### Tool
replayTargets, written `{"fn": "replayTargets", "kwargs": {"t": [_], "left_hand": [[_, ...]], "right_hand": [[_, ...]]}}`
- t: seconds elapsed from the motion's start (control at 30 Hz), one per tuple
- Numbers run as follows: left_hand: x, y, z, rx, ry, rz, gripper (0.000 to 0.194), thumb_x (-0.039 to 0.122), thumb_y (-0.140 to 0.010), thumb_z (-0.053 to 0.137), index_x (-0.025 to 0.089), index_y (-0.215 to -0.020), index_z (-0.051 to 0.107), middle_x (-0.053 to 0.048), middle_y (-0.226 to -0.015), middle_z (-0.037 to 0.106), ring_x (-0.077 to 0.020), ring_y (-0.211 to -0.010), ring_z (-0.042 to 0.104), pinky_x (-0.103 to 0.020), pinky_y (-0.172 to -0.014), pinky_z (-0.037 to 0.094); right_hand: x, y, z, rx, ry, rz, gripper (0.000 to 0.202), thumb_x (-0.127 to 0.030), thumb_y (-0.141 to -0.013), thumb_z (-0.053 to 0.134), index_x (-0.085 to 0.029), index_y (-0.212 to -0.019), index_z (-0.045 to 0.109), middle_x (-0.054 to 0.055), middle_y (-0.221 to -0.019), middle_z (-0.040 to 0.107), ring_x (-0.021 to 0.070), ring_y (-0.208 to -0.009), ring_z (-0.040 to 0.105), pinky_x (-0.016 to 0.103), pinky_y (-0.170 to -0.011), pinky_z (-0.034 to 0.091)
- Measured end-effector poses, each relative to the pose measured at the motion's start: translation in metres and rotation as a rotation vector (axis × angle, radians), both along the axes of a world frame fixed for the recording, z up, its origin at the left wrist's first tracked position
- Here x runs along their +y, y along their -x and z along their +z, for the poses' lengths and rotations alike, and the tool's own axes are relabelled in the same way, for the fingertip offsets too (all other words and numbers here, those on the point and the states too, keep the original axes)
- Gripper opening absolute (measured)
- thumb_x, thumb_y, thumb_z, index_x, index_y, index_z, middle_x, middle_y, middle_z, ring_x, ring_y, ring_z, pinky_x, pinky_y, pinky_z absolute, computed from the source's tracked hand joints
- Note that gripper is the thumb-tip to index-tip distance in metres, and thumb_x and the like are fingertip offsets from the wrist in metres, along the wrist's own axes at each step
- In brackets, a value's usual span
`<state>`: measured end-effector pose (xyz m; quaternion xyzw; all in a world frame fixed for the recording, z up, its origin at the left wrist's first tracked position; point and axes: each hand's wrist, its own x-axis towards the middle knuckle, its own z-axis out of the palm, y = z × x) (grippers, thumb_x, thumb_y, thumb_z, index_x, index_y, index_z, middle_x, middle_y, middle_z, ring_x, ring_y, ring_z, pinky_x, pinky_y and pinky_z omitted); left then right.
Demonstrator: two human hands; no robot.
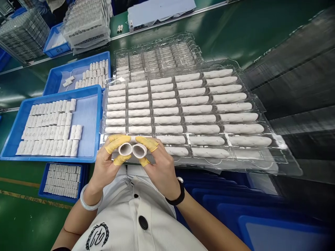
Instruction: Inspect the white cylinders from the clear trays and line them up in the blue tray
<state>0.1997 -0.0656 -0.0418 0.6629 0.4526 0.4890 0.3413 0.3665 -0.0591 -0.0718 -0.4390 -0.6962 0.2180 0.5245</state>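
My left hand [108,164], with yellow finger cots on its fingertips, pinches a short white hollow tube [125,149]. My right hand [158,162], in the same kind of cots, grips a second white tube [139,151]. The two tubes are side by side with their open ends turned towards me. Just beyond them lies a clear plastic tray [183,120] holding rows of white tubular pieces [167,102] in its slots. Both hands are over the tray's near left edge.
To the left, a blue bin [90,139] holds rows of upright white pieces, with another blue bin [52,78] behind it. A smaller blue bin [82,181] sits lower down. Stacked clear trays [87,24] stand at the back, and blue trays [243,209] are stacked at lower right.
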Motion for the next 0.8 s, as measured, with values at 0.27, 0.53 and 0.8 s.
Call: {"fn": "replayTargets", "kwargs": {"t": [0.27,0.53,0.8], "left_hand": [[-0.004,-0.007,0.008,-0.149,0.174,0.088,0.029,0.020,-0.081,0.074,0.030,-0.108,0.077,-0.007,-0.112,0.072,-0.0258,-0.112,0.063,-0.040,-0.100,0.049],[-0.005,-0.011,0.011,-0.151,0.172,0.123,0.029,0.021,-0.078,0.078,0.030,-0.105,0.078,-0.007,-0.108,0.068,-0.0243,-0.105,0.063,-0.038,-0.095,0.050],[0.003,-0.005,0.005,-0.435,0.580,0.092,0.039,0.046,-0.074,0.080,0.017,-0.098,0.073,-0.007,-0.094,0.073,-0.0232,-0.094,0.067,-0.032,-0.082,0.055]], "right_hand": [[-0.003,-0.002,0.006,0.055,0.141,0.078,0.034,-0.013,-0.090,0.059,-0.025,-0.122,0.063,0.008,-0.113,0.072,0.0225,-0.108,0.067,0.040,-0.092,0.057],[-0.002,-0.001,0.006,0.083,0.151,0.110,0.033,-0.020,-0.093,0.058,-0.026,-0.124,0.063,0.009,-0.113,0.071,0.0235,-0.109,0.065,0.042,-0.092,0.055],[-0.002,-0.008,0.021,0.360,0.613,0.298,0.030,-0.038,-0.086,0.068,-0.021,-0.111,0.068,0.006,-0.094,0.069,0.0189,-0.081,0.062,0.035,-0.076,0.056]]}}
